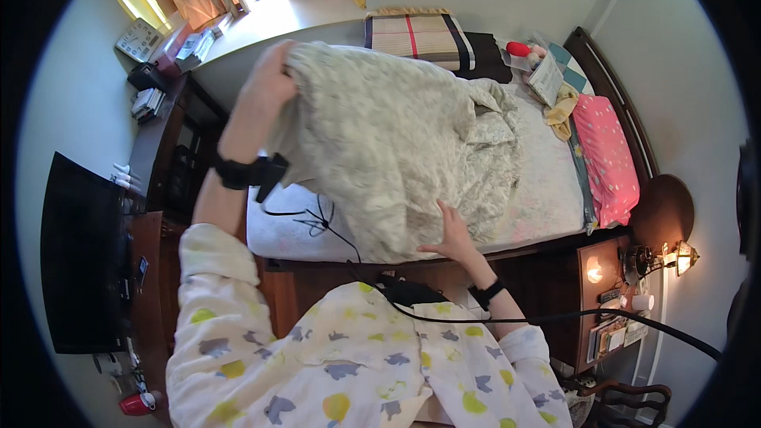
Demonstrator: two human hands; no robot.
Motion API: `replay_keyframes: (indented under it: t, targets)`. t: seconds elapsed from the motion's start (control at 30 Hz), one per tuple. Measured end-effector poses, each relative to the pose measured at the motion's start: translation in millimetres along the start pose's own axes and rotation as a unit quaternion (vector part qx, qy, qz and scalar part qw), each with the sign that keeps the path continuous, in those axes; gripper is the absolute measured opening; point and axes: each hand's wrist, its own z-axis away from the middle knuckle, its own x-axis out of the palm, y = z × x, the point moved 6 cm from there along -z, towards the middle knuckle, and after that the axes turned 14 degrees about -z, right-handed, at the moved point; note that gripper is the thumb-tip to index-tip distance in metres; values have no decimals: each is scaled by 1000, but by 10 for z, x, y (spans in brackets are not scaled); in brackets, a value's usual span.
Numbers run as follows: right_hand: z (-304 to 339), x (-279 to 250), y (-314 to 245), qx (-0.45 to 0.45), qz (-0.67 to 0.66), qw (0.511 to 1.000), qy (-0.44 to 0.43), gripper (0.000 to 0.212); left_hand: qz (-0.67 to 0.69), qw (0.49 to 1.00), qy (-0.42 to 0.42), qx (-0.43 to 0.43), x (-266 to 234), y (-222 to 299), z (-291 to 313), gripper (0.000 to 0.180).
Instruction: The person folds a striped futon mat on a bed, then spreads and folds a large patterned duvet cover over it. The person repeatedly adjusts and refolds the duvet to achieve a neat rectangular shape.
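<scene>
A pale grey-green patterned quilt [372, 127] is spread in loose folds over the bed, with one side lifted off the mattress. At its upper left corner my left hand [273, 83] is closed on the fabric and holds it raised. My right hand [456, 234] lies against the quilt's near edge, its thumb and fingers apart. Under the quilt shows a white floral sheet [547, 190] on the mattress. Black straps circle both my wrists, and a thin black cable [342, 234] hangs in front of the bed's near side.
A pink dotted pillow [606, 160] lies by the dark headboard [614, 95]. A folded striped blanket [420, 38] is along the far side. To the right stands a nightstand [590, 293] with a lit lamp [683, 257]; a television [83, 257] and dark cabinet [151, 261] are on the left.
</scene>
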Motion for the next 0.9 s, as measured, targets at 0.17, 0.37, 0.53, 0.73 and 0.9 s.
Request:
replay_keyframes:
  t: [0.17,0.37,0.53,0.73,0.9]
  targets:
    - [-307,905,-113,24,100,992,-69,128,-479,874,77,-13,-432,791,194,24]
    - [-798,1383,50,35,146,988,43,110,-636,766,92,8,-510,1284,439,32]
    - [-948,1091,410,83,170,964,187,73,-596,801,50,16,-596,1323,590,28]
    - [-314,765,1288,209,211,942,154,70,-632,768,101,-23,-1072,1738,982,23]
    - [-253,660,1982,288,151,895,307,59,-229,954,140,-133,-1813,1825,914,19]
